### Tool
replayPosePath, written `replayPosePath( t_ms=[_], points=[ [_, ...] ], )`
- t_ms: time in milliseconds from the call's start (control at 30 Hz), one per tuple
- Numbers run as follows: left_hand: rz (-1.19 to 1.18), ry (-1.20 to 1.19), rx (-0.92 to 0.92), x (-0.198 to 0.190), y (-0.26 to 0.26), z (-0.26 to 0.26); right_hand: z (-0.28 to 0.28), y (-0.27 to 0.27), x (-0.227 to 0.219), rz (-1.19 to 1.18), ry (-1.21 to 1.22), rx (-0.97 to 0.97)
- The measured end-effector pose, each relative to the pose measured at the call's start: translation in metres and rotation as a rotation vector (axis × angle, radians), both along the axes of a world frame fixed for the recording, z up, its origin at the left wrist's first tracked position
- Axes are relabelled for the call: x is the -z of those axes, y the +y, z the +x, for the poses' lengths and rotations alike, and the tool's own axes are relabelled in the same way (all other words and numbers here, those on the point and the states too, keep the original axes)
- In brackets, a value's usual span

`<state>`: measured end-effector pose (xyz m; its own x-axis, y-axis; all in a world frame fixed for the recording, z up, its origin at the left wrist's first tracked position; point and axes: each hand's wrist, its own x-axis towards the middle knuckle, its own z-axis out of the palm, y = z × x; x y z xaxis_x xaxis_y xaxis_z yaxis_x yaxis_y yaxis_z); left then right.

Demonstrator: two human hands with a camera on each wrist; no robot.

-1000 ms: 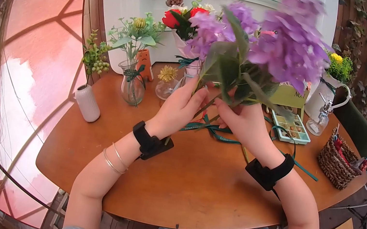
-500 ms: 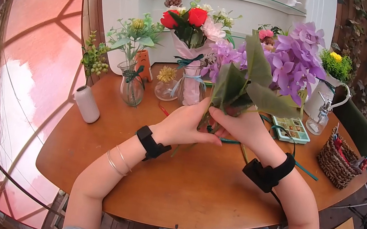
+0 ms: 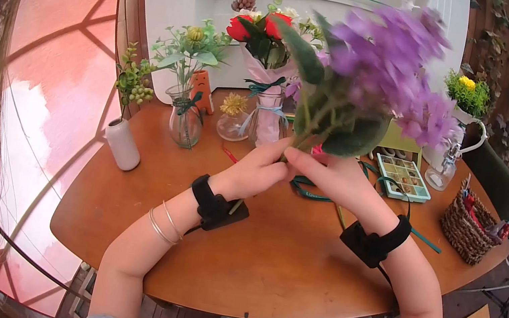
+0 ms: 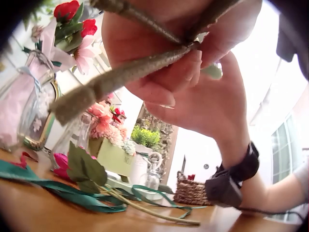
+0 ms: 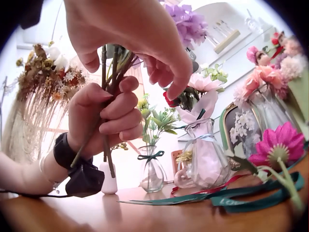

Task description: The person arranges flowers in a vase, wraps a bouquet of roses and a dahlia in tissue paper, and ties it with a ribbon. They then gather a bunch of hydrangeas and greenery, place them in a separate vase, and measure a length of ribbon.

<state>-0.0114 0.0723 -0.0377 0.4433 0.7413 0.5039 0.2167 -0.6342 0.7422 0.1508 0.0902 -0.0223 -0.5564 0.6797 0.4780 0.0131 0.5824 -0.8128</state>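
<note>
My left hand (image 3: pixel 255 173) grips a bunch of stems (image 5: pixel 109 157), its fingers curled round them; cut ends stick out below. The stems carry purple hydrangeas (image 3: pixel 385 53) and broad green leaves (image 3: pixel 360 137), raised over the table. My right hand (image 3: pixel 340 174) is close above the left, just under the leaves. In the right wrist view its thumb and loosely bent fingers hang on either side of the stems, with a wide gap between them. A magenta flower (image 5: pixel 277 145) lies beside green ribbon (image 5: pixel 260 195) on the table.
Behind the hands stand a wrapped bouquet vase (image 3: pixel 268 117), a glass vase (image 3: pixel 186 123) and a white vase (image 3: pixel 122 144). To the right are a divided box (image 3: pixel 404 178), a spray bottle (image 3: pixel 441 170) and a wicker basket (image 3: pixel 471 224) on the wooden table (image 3: pixel 263 263).
The hydrangeas dipped down and right, then rose again and swung back toward me. The left hand, with fingers extended half a second ago, now curls round the stems. The right hand stays near them.
</note>
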Motion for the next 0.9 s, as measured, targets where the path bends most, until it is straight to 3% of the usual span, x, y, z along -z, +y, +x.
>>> replayPosePath(
  t_ms=[33, 67, 133, 167, 300, 333, 400, 467, 500, 600, 700, 900],
  points=[
    [-0.246, -0.097, 0.129, -0.005, -0.005, 0.001, -0.001, 0.001, 0.001, -0.004, 0.109, -0.113],
    [-0.246, -0.097, 0.129, -0.004, -0.005, 0.002, -0.001, 0.002, 0.000, -0.004, 0.109, -0.113],
    [-0.426, -0.199, 0.336, -0.001, -0.006, 0.006, -0.002, 0.004, -0.003, -0.244, 0.343, -0.254],
    [-0.473, -0.226, 0.416, 0.002, -0.007, 0.010, 0.001, 0.002, -0.005, -0.334, 0.352, -0.331],
    [-0.502, -0.132, 0.523, 0.007, -0.005, 0.017, 0.010, 0.000, -0.011, -0.382, 0.309, -0.341],
    [-0.501, -0.132, 0.523, 0.009, -0.003, 0.016, 0.011, 0.003, -0.012, -0.363, 0.232, -0.266],
    [-0.436, 0.055, 0.237, 0.012, -0.001, 0.018, 0.009, 0.007, -0.008, -0.342, 0.155, -0.190],
    [-0.395, 0.085, 0.149, 0.009, -0.004, 0.021, 0.003, 0.018, 0.005, -0.292, 0.104, -0.069],
    [-0.355, 0.113, 0.061, 0.008, -0.005, 0.022, 0.003, 0.025, 0.007, -0.245, 0.070, -0.108],
    [-0.368, 0.037, 0.086, 0.008, -0.001, 0.020, 0.012, 0.031, 0.005, -0.348, -0.068, -0.170],
    [-0.490, -0.045, 0.093, 0.009, 0.000, 0.015, 0.013, 0.031, 0.007, -0.400, -0.037, -0.241],
    [-0.493, 0.023, 0.110, 0.010, 0.002, 0.015, 0.011, 0.034, 0.016, -0.278, 0.004, -0.319]
  ],
)
